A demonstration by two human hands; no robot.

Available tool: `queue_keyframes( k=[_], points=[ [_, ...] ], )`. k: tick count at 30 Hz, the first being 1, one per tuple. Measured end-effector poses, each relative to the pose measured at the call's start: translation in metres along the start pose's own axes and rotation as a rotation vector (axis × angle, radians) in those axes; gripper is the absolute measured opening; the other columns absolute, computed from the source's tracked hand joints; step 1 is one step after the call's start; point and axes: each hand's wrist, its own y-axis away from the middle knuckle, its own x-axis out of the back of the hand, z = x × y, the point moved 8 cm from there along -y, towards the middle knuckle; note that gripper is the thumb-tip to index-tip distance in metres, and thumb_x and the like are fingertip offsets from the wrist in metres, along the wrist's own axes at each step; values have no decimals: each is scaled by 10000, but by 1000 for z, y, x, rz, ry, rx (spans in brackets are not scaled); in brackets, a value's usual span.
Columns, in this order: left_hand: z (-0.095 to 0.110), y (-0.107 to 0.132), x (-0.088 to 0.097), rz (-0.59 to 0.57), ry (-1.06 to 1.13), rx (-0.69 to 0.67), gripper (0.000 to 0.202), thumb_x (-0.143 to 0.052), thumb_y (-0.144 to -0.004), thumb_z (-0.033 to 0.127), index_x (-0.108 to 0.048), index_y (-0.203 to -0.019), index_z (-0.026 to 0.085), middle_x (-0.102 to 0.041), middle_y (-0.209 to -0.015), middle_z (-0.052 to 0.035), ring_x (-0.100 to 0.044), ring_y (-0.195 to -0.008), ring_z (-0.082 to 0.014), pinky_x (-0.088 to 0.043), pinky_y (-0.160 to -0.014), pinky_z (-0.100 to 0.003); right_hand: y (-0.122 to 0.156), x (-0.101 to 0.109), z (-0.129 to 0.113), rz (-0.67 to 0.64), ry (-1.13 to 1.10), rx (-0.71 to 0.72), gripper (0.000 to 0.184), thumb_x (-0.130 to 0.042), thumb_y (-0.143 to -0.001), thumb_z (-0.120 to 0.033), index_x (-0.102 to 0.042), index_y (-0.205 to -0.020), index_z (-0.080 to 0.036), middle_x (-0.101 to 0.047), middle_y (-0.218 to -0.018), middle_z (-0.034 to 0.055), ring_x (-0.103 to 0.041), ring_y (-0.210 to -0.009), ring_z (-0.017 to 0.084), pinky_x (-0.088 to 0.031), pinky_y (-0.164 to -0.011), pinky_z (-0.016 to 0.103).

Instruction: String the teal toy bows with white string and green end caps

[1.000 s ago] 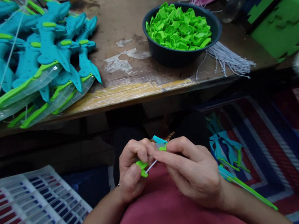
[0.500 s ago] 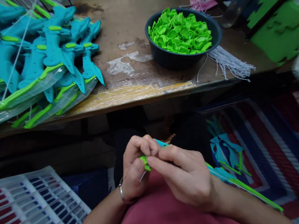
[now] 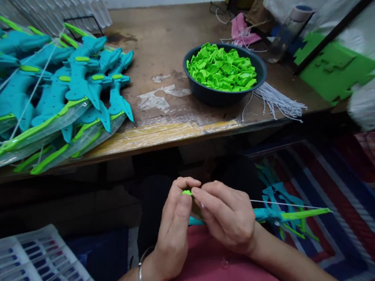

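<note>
My left hand and my right hand meet over my lap, fingers pinched together around a small green foam piece. A teal and green foam toy sticks out to the right from under my right hand, with a thin white string running along it. What each finger grips beyond the green piece is hidden. On the wooden table above stand a dark bowl full of green foam pieces and a pile of finished teal foam toys.
A bundle of white strings lies right of the bowl. Green foam sheets lean at the far right. More teal toys lie on the striped rug. A white tray with red and blue items sits at lower left.
The view has tilted up. My hands have closed tighter on the green piece, and the teal toy now points out level to the right instead of slanting down.
</note>
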Motion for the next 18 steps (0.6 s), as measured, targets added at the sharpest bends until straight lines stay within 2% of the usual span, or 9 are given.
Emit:
queue_keyframes(
  k=[5, 9, 12, 14, 18],
  points=[
    [16, -13, -3, -10, -105, -163, 226, -451, -1079, 322, -640, -1196, 281, -573, -1008, -25, -572, -850, -130, -482, -756, -232, -21, 36, 0, 78, -147, -118, 253, -601, -881, 13, -695, -1064, -136, -650, -935, 79, -602, -915, 193, -562, -788, 349],
    [30, -19, -12, -98, -175, -268, 196, -471, -1070, 272, -659, -1128, 261, -558, -1014, -26, -585, -843, -124, -489, -757, -245, -31, 61, 2, 129, -112, -123, 238, -602, -891, 11, -702, -1043, -142, -635, -943, 56, -605, -913, 166, -540, -783, 320],
    [33, -21, -17, -166, -185, -275, 107, -554, -1033, 243, -661, -1031, 241, -569, -977, -16, -575, -812, -120, -480, -754, -250, -28, 57, 13, 114, -129, -196, 186, -622, -904, -9, -708, -993, -147, -622, -910, 45, -598, -880, 148, -533, -752, 291],
    [32, -22, -14, -144, -181, -251, 96, -574, -1022, 221, -652, -969, 233, -570, -930, -5, -564, -806, -115, -462, -742, -235, -25, 47, 16, 59, -153, -222, 170, -630, -907, -18, -711, -987, -145, -630, -913, 50, -604, -884, 147, -540, -751, 280],
    [24, -25, -8, -79, -170, -188, 129, -563, -1028, 226, -632, -918, 225, -571, -931, -2, -546, -832, -121, -440, -756, -230, -20, 30, 8, -76, -190, -165, 173, -631, -918, -19, -706, -1017, -139, -698, -1031, 85, -642, -972, 173, -570, -817, 300]
  ],
)
